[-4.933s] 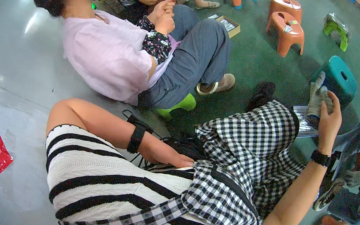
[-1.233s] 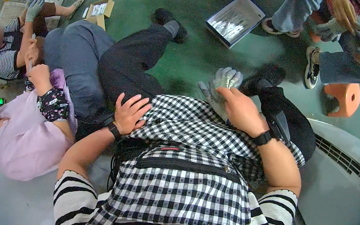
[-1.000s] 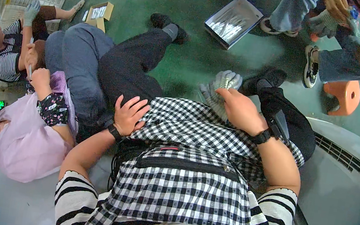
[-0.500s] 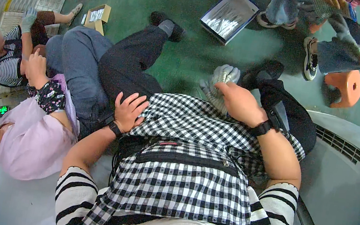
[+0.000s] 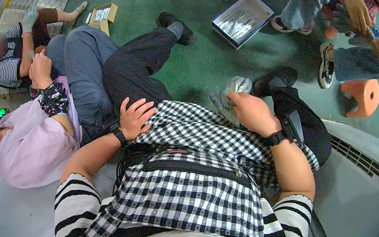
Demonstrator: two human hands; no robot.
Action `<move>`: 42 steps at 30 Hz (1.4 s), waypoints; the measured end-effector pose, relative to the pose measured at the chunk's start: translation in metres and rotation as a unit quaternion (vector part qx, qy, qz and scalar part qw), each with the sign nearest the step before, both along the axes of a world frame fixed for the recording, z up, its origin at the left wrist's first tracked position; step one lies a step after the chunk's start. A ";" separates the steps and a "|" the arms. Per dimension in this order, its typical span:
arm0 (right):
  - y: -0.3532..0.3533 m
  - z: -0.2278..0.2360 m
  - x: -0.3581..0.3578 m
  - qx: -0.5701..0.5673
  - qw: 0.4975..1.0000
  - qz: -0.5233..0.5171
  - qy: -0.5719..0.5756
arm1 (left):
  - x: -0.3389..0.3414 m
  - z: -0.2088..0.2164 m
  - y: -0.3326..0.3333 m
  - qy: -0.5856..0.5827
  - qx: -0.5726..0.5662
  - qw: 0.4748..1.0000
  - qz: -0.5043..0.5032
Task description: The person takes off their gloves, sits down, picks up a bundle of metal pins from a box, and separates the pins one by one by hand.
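My left hand [image 5: 135, 119] lies flat on my thigh with its fingers spread, empty, touching the edge of the black-and-white checked apron [image 5: 188, 192]. Above my right knee, my right hand [image 5: 256, 114] is closed on grey-white knitted work gloves [image 5: 238, 87]. The gloves hang out past its fingertips, bunched together. How many gloves there are, I cannot tell. The thumb and fingers are partly hidden by the back of the hand.
An open box [image 5: 242, 21] of thin silvery pieces stands on the green floor ahead, a smaller carton [image 5: 102, 16] at far left. Orange stools [image 5: 363, 97] stand around. A person in pink [image 5: 36, 144] sits at my left; another person's hands [image 5: 360, 21] work at upper right.
My right hand and the gloves have shifted very slightly. At upper right the other person's hands have moved, and the gloved shape there has gone lower. My left hand stays put.
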State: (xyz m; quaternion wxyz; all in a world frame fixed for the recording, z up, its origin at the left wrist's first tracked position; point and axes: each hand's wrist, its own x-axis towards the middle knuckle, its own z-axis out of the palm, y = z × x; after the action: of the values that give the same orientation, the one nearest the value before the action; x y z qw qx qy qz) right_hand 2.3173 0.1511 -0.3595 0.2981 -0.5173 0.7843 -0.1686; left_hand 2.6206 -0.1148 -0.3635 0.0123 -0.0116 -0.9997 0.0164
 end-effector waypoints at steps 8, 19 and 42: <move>0.006 -0.003 0.001 -0.015 1.000 -0.009 -0.003 | -0.004 0.013 0.003 -0.034 0.012 0.999 0.000; -0.011 0.042 -0.002 -0.137 0.989 -0.035 -0.050 | -0.191 0.091 -0.006 -0.018 0.283 0.959 -0.020; -0.364 -0.041 -0.044 -0.463 0.879 -0.014 0.116 | -0.172 0.102 0.009 -0.263 0.016 0.956 -0.126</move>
State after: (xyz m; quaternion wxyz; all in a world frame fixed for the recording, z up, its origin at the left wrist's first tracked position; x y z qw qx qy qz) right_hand 2.2736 -0.2126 -0.4008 -0.0709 -0.6013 0.6525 -0.4557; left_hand 2.4485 -0.1054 -0.2617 -0.2488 -0.1416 -0.9581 -0.0048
